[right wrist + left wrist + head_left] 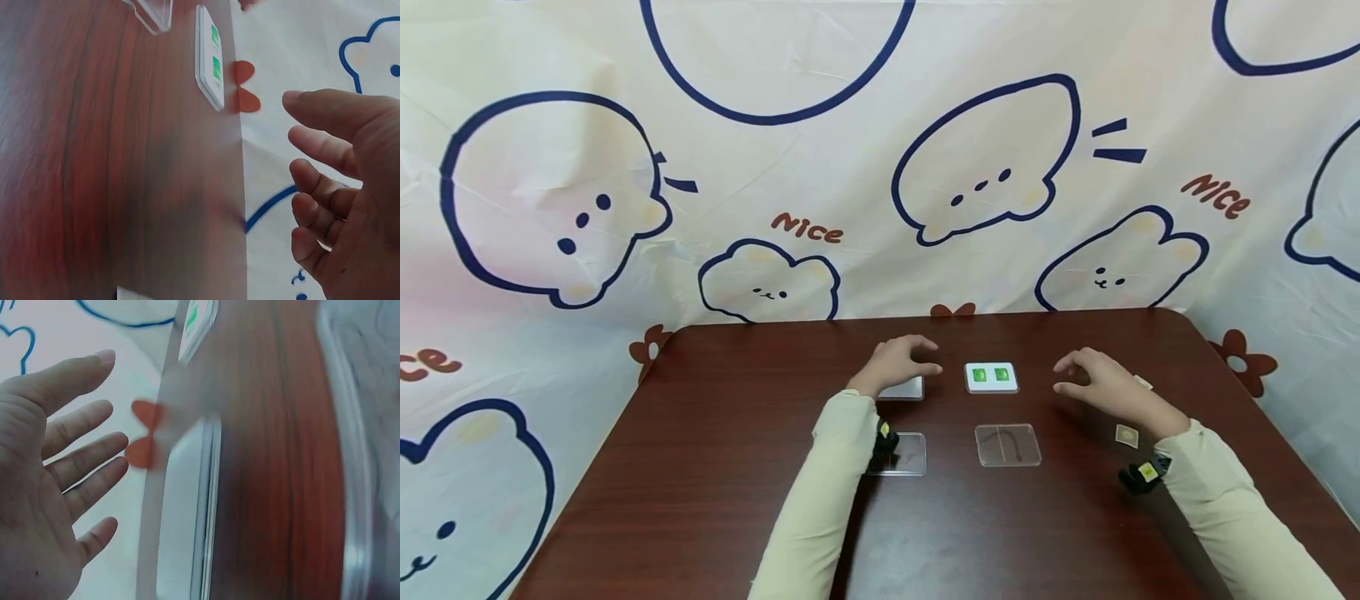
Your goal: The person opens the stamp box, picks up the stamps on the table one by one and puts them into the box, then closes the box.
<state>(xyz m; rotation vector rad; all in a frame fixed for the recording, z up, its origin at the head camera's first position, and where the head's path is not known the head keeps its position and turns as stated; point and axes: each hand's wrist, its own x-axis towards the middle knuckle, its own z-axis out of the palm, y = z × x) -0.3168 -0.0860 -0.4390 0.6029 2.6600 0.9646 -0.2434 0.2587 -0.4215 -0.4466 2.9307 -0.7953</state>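
Note:
My left hand (895, 365) hovers over a flat white case (912, 389), which it partly covers in the head view. Its fingers are spread and hold nothing in the left wrist view. To the right of that case lies a white case with two green squares (991, 378), apart from both hands. My right hand (1101, 385) is above the table further right, fingers loosely bent around nothing. Nearer me are two clear plastic pieces, a left one (912, 454) partly behind the left wrist and a right one (1008, 446).
One small pale square (1127, 436) lies by the right wrist; another small pale piece (1142, 382) is partly hidden behind the right hand. The dark brown table (700, 492) meets a printed cloth backdrop (865, 283) at its far edge.

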